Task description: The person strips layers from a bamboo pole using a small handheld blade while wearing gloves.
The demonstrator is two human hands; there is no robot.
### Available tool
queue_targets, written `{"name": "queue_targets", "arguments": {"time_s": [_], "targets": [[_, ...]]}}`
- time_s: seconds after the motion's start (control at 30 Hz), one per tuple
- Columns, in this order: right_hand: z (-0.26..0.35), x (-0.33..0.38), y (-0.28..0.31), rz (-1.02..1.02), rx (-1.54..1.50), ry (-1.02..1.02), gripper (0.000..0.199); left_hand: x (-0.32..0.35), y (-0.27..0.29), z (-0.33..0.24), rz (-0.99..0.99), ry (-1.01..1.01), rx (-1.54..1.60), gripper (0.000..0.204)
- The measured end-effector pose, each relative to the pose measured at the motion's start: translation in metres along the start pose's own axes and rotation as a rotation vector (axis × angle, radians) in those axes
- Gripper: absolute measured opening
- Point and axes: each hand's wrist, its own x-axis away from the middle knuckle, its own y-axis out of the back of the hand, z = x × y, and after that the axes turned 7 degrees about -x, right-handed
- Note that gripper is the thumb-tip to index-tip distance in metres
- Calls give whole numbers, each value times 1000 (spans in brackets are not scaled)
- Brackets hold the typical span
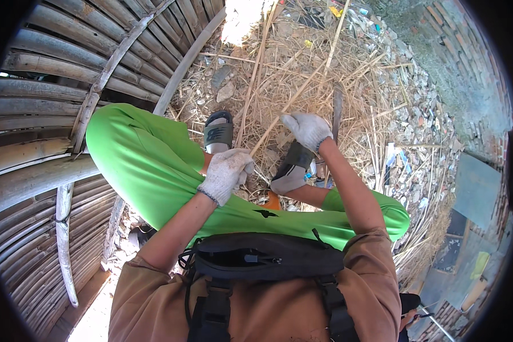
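I sit with legs in bright green trousers (148, 165) and sandals (219, 132) on a straw-littered ground. Both hands wear white work gloves. My left hand (227, 174) is closed just above my knee, at the lower end of a thin pale bamboo strip (319, 71). From there the strip slants up and to the right across the straw. My right hand (308, 130) is closed around the same strip a little higher up. A dark, narrow blade-like tool (337, 105) stands just right of that hand; whether the hand touches it cannot be told.
A curved wall of woven bamboo slats (45, 108) fills the left side. Dry straw, loose strips and rubble (404, 114) cover the ground ahead. A brick wall (467, 62) rises at the right. A black pouch (262, 256) is strapped to my chest.
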Motion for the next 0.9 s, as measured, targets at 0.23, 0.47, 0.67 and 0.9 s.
{"name": "queue_targets", "arguments": {"time_s": [0.23, 0.47, 0.67, 0.9], "targets": [[70, 68, -9, 117, -54, 201, 67, -3, -1, 3, -13, -2, 23, 27], [31, 42, -1, 52, -27, 104, 69, -4, 0, 11, 15, -37, 10, 27], [45, 56, -6, 92, -53, 253, 64, -1, -1, 4, 3, -13, -10, 28], [29, 42, -4, 51, -49, 144, 65, -2, 0, 11, 13, -32, 11, 26]]}}
